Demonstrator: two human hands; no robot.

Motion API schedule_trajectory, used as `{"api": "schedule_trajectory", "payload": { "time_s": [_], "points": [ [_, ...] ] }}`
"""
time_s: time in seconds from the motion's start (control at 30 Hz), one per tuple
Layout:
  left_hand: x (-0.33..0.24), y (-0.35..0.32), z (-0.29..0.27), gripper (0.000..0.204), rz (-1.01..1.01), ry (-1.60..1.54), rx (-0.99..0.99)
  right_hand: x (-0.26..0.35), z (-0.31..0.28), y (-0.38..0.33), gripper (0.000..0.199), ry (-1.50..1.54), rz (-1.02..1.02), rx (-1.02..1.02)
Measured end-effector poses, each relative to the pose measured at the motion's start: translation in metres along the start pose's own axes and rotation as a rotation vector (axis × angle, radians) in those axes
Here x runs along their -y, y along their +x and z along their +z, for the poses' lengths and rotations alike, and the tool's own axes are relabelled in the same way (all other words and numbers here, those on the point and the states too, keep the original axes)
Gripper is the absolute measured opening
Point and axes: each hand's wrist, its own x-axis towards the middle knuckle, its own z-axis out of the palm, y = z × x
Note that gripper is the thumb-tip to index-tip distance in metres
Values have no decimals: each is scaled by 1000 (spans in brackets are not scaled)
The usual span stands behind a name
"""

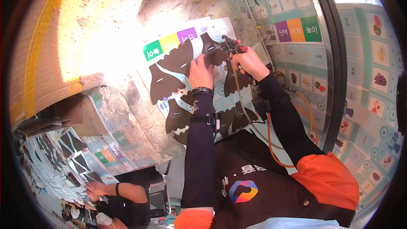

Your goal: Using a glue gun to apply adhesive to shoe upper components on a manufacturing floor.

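Note:
In my right hand [253,62] is a dark spray gun [231,43] with red knobs, its fingers wrapped round the handle. The gun's front end points left, over a dark scalloped cut-out piece [210,49] with a small slit. My left hand [201,75] lies at the lower left edge of that piece, fingers reaching forward; whether they pinch it is hard to make out. Around the hands several similar dark pieces lie flat, among them one on the left [163,84] and another nearer me [178,116]. Beneath them are printed paper sheets [148,44].
A thin hose [242,101] and an orange hose [271,146] run by my right forearm. A dark metal frame post [335,59] stands at the right. Lower left, another person's hand [96,188] is at a surface with more dark pieces [78,161]. Strong light falls at upper left.

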Motion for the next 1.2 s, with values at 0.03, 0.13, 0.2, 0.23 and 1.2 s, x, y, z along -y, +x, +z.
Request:
{"api": "schedule_trajectory", "payload": {
  "time_s": [0.03, 0.13, 0.2, 0.23, 1.2],
  "points": [
    [-1, -1, -3, 44, 29, -14, -3, 1, 3, 0, 19, 39, -29, 25],
    [6, -9, -15, 38, 47, -139, 9, 19, 18, -18, 25, 109, -67, 95],
    [5, -21, -27, 29, 57, -247, -49, 32, 18, -36, 27, 143, -50, 131],
    [16, -26, -29, 28, 104, -153, -175, 38, 23, -42, 27, 130, -41, 145],
    [60, -21, -61, 69, -19, 273, -291, 31, 85, -32, 15, -214, -55, 121]
  ]
}}
